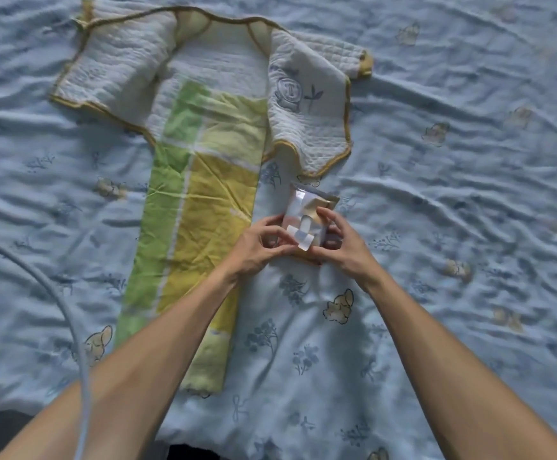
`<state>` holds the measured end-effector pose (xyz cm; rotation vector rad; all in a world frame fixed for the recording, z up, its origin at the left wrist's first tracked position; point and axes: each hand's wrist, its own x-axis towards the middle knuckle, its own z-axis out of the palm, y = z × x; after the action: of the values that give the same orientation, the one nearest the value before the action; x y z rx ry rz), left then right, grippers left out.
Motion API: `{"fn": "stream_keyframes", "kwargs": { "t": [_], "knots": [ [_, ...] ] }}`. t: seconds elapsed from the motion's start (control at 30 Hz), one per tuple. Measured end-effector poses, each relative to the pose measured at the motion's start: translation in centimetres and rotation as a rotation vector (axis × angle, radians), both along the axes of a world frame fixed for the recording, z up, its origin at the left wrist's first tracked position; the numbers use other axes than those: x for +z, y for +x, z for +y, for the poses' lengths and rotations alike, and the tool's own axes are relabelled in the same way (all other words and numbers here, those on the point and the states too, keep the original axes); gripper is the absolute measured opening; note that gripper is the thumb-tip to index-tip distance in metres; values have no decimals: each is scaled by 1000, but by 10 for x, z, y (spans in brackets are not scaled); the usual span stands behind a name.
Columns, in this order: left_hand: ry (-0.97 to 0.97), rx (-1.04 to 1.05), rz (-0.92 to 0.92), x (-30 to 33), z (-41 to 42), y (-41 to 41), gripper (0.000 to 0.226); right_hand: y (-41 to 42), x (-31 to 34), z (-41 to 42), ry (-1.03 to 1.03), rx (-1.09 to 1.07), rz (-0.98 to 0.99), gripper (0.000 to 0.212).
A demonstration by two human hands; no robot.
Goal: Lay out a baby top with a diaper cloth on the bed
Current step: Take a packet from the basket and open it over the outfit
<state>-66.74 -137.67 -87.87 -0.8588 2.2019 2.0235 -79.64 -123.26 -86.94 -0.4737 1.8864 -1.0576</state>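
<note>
Top (307, 104) crest reads "T"

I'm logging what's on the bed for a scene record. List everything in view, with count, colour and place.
baby top: one, white quilted with yellow trim, spread open at the far middle of the bed.
diaper cloth: one, green and yellow blocks with white stripes, a long strip running from inside the top toward the camera.
small packet: one, clear with pale contents, just right of the cloth, held in both hands.
bedsheet: one, light blue with printed flowers and animals, wrinkled, covering the bed.
cable: one, pale, curving along the lower left.
left hand: one, pinching the packet.
right hand: one, gripping the packet.
</note>
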Motion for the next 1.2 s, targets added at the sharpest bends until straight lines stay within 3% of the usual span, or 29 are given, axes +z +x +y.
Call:
{"fn": "stream_keyframes", "kwargs": {
  "t": [0.2,0.3,0.37,0.5,0.7,0.93,1.07,1.2],
  "knots": [
    [23,-85,-3,5,-3,1,17,6,4,-7,136,62,258,73],
    [107,-120,16,21,-3,5,32,12,19,-7,292,130,428,70],
    [6,-118,-42,36,-5,10,44,19,42,-5,335,111,512,66],
    [-435,-103,-165,93,-19,7,64,28,111,-9,365,59,719,62],
    [-964,-108,-174,283,-59,-33,75,3,292,-42,322,21,1046,65],
    [-1323,129,-99,573,-92,-65,62,-41,570,-61,260,-200,1314,61],
    [-1383,234,-167,707,-90,-58,70,-42,708,-46,243,-273,1428,54],
    [-1363,253,-91,795,-78,-41,78,-31,807,-24,250,-347,1520,59]
  ]
}}
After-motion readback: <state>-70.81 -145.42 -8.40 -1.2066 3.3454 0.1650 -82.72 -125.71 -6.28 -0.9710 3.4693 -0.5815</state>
